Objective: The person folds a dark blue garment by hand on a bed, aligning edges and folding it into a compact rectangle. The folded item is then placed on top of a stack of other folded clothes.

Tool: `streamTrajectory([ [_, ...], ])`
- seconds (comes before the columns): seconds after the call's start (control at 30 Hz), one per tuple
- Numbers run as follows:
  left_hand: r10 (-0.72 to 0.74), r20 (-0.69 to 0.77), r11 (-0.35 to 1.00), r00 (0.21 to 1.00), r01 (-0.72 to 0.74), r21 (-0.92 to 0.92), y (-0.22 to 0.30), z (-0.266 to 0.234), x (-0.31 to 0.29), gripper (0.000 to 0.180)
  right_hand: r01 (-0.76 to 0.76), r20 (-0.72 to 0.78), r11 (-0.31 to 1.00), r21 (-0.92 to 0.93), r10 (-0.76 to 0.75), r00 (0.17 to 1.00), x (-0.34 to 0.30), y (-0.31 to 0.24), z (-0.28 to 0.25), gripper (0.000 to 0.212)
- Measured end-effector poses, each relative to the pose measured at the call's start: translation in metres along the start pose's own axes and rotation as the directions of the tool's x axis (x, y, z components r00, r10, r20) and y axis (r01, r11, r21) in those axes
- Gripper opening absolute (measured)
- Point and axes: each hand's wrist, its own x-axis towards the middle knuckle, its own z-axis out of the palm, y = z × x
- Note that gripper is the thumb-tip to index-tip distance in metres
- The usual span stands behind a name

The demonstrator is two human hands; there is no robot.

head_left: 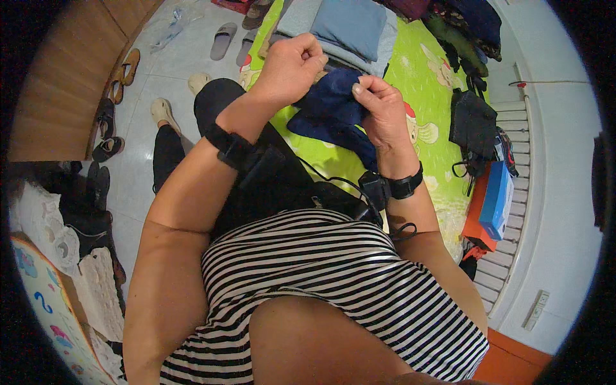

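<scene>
Navy garment [333, 96] lies rumpled at twelve o'clock from the person, right hand [388, 115] pinching its edge between thumb and forefinger, left hand [289, 67] with fingers bunched narrow, can't tell from here if on cloth. Folded stack [350, 29] just beyond at twelve looks done; navy piece not yet folded, so that's left. Surface: green patterned sheet [414, 48], black bag [473, 119] toward two, blue box [497, 199] between two and three, grey slippers [223, 40] at eleven on tiled floor [183, 77].
</scene>
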Motion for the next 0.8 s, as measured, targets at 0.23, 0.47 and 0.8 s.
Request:
streamTrajectory([
  [0.23,-0.116,0.358,0.961,0.927,0.196,-0.196,0.011,0.006,-0.009,0.012,0.020,-0.028,0.998,-0.063,-0.022,0.999,-0.003,0.000,0.007,0.009],
  [0.47,-0.196,0.224,0.882,0.955,0.272,-0.384,0.005,-0.013,-0.005,0.005,0.135,-0.199,0.991,0.015,-0.129,0.971,-0.004,-0.016,-0.014,0.019],
  [0.8,-0.284,0.064,0.858,0.957,0.283,-0.428,-0.017,-0.049,-0.004,0.006,0.301,-0.348,0.922,0.242,-0.207,0.914,-0.020,-0.037,-0.055,0.029],
])
